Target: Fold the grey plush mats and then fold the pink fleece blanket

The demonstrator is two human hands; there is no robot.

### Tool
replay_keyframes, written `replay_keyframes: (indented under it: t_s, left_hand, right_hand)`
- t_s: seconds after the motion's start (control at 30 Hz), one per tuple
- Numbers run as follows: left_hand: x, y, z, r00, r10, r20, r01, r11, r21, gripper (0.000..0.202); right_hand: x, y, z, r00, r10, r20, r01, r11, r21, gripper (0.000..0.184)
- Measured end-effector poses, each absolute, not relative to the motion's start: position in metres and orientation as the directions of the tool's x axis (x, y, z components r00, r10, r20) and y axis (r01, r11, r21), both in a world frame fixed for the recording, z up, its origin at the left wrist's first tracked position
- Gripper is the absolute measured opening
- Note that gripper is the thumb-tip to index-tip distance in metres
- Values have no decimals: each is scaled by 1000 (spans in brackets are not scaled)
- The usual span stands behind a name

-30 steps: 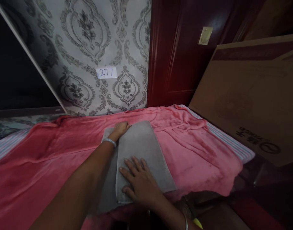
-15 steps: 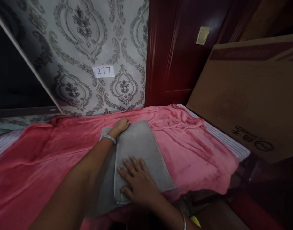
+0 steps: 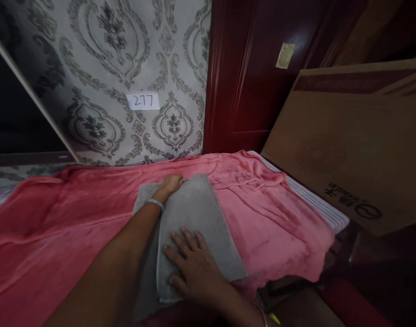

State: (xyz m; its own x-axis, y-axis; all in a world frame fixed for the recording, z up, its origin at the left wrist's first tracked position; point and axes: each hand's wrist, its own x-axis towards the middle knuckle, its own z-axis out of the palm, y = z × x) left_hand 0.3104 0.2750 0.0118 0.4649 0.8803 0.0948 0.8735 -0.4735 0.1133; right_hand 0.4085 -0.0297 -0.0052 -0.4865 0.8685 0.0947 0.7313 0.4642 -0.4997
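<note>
While the right hand (image 3: 196,270) spreads wide on gray cloth (image 3: 194,206), the left hand (image 3: 172,183) meets its far edge, grip unclear.

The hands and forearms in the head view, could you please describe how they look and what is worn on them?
The left hand and right hand are ungloved, and no sleeves show. A pale grey-blue bangle circles the left wrist; a thin silvery bracelet shows at the right.
</note>
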Motion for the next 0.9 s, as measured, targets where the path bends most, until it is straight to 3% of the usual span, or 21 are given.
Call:
replay_keyframes:
  t_s: [0.13,0.3,0.47,0.7,0.9]
  left_hand:
    - [308,272,19,464,879,107,869,-476,137,32]
    - [328,268,38,529,825,199,804,-562,194,33]
    - [372,281,41,611,769,187,712,-637,295,38]
    - [400,307,16,716,688,119,575,-677,458,35]
    - [409,313,-8,721,661,207,501,-704,504,20]
  right_hand:
    - [437,-1,2,-437,878,197,728,473,-496,66]
    - [471,48,21,-180,952,247,883,267,-386,56]
    - [464,63,5,-278,947,159,905,313,-286,56]
    - [462,57,-13,-277,948,158,899,314,-305,58]
    - [466,59,-16,-282,945,163,887,322,-332,57]
